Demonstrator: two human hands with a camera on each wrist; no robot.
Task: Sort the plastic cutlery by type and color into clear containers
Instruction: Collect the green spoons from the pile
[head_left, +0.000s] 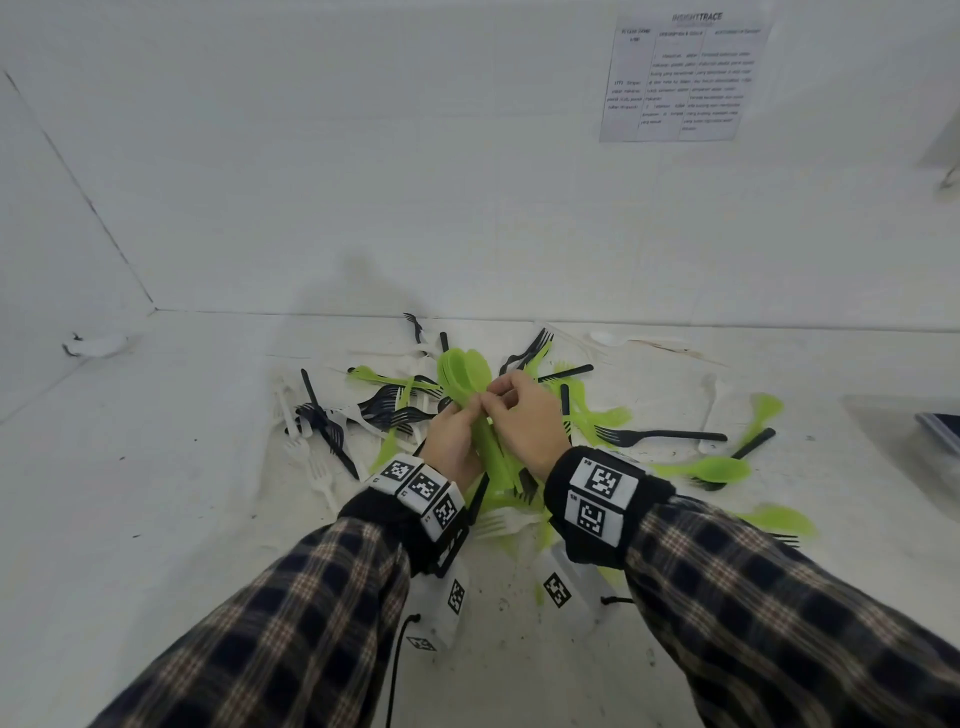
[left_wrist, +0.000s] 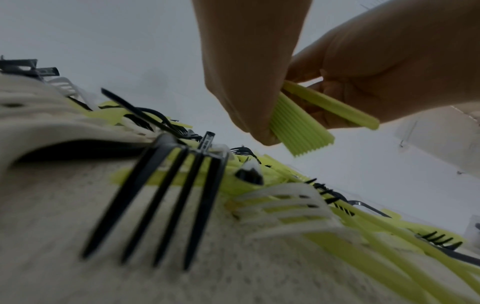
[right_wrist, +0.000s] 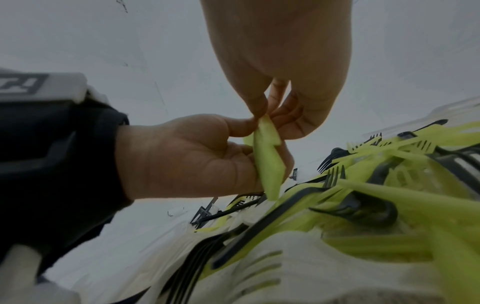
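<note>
A bunch of green spoons is held up over a pile of plastic cutlery.

On the left, white forks (head_left: 311, 457) and black forks (head_left: 332, 426) are spread on the white table (head_left: 156, 493). In the middle, a stack of green spoons (head_left: 465, 379) is gripped by the left hand (head_left: 452, 441), with the fingers curled round the handles. One more green handle (left_wrist: 330, 106) is pinched by the right hand (head_left: 524, 421), just beside the stack, with the fingertips closed tight on it. The spoon bowls are pointed away from the person, above the pile. On the right, a black fork (head_left: 660, 435) and a green spoon (head_left: 719, 470) are lying flat on the table. A clear container (head_left: 940, 428) is seen at the far right edge, well apart from the hands. A printed sheet (head_left: 680, 78) is stuck on the wall.
</note>
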